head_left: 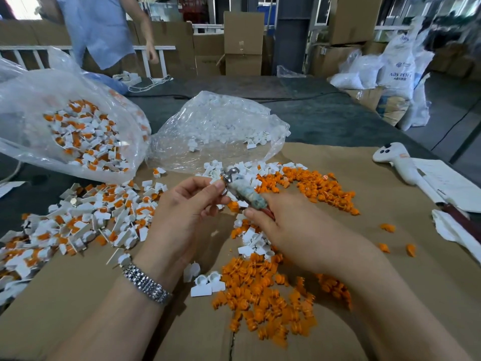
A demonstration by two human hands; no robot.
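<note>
My right hand [294,230] grips the handle of a small tool [246,192] wrapped in dirty tape, with a metal head at its far end. My left hand [182,209], a metal watch on its wrist, pinches the metal head between thumb and fingers. Both hands hover over brown cardboard [78,295] strewn with parts. Loose orange plugs [263,290] lie heaped below my hands and more orange plugs [317,183] lie beyond them. White caps [256,242] sit between the heaps. Assembled white-and-orange pieces [86,217] pile up at the left.
A clear bag of assembled pieces [78,134] lies at far left, a clear bag of white caps [221,126] behind my hands. A white handheld device [398,162], papers and cloth lie at right. A person in a blue shirt [101,29] stands across the table. Cardboard boxes and sacks fill the background.
</note>
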